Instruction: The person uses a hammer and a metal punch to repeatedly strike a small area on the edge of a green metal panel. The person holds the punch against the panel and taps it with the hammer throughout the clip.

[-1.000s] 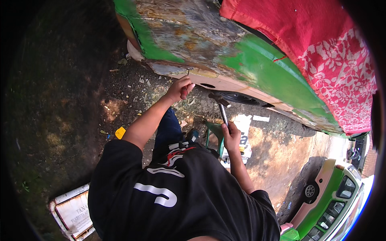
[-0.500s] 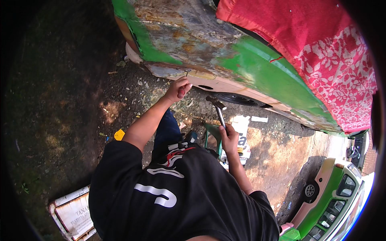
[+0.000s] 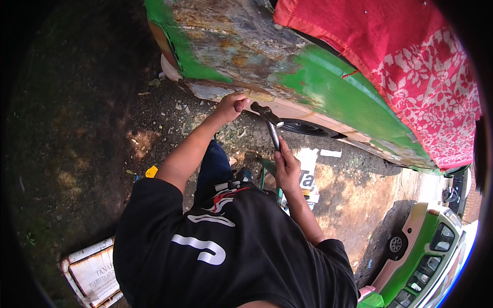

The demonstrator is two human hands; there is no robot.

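My left hand [image 3: 228, 109] is closed around a tool with a reddish-brown handle [image 3: 239, 106], close against the lower edge of a vehicle body. The working end of that tool is hidden, so I cannot tell its kind. The vehicle's panel [image 3: 246, 56] is green with large patches of bare, rusty metal. In my right hand [image 3: 288, 169] is a hammer [image 3: 272, 134], gripped by its metal shaft. The hammer's head is just right of the handle in my left hand, and a small gap seems to lie between them.
A red and white patterned cloth [image 3: 426, 77] drapes over the vehicle. Below the body edge a dark wheel [image 3: 305, 127] shows. Near my feet are a green stool-like object [image 3: 269, 167] and white printed sheets [image 3: 306, 159]. A green and white van [image 3: 418, 256] stands at lower right.
My right hand has brought the hammer up and left, nearer the handle in my left hand. My left hand has shifted slightly upward, and the handle's end now points more toward me.
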